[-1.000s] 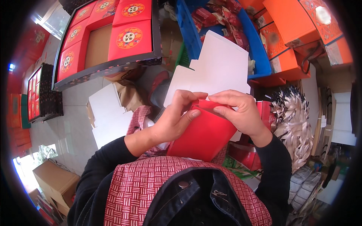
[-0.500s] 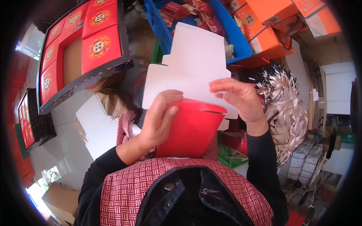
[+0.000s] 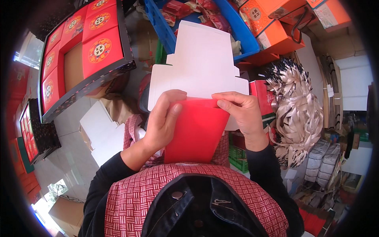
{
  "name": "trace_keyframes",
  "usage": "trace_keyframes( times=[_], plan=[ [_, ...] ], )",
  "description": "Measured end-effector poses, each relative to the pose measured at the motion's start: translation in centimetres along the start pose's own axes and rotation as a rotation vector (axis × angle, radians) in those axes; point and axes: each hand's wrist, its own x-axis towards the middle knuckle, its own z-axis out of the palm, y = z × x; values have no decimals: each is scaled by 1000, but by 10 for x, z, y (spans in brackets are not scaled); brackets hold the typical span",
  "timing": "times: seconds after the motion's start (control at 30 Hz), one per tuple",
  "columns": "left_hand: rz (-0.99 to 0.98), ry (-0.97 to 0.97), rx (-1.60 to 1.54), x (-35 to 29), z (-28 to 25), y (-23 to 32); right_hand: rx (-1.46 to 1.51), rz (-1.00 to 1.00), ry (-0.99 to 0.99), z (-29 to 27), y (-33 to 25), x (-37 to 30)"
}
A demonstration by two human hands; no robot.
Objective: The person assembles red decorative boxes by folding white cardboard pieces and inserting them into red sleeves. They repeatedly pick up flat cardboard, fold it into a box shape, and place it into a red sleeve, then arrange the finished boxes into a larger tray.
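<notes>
A red folding carton (image 3: 197, 136) stands against my apron, its far edge pressed nearly flat. My left hand (image 3: 162, 118) grips its left side near that edge, thumb on the near face. At the far right corner my right hand (image 3: 244, 116) pinches the edge between thumb and fingers. Just beyond the carton spreads a flat white cardboard blank (image 3: 205, 63) with stepped tabs. Whether the two pieces are joined is hidden where they meet.
At the upper left sits a black-edged tray (image 3: 128, 63) of red gift boxes, one slot bare. A blue crate (image 3: 246, 39) of red packets and orange boxes (image 3: 280, 43) stand beyond. Bundled beige ribbons (image 3: 296, 114) lie right; another white blank (image 3: 100, 132) lies left.
My right hand has come down and left from above the blank to pinch the carton's far right corner. The gap along the carton's far edge has narrowed. My left hand keeps its grip.
</notes>
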Motion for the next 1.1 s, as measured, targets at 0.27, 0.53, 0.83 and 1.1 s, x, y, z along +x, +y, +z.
trace_keyframes(
  times=[0.27, 0.53, 0.83, 1.1],
  plan=[
    [-52, 20, -45, 0, 1, 2, 130, -141, 73, 7, 15, -19],
    [61, -136, -143, 3, -4, 3, -65, -470, 235, 37, 44, -36],
    [-45, -164, -164, 3, -2, -1, -78, -437, 224, 51, 48, -36],
    [-55, -127, -143, -1, -4, 1, -99, -461, 200, 51, 45, -39]
  ],
)
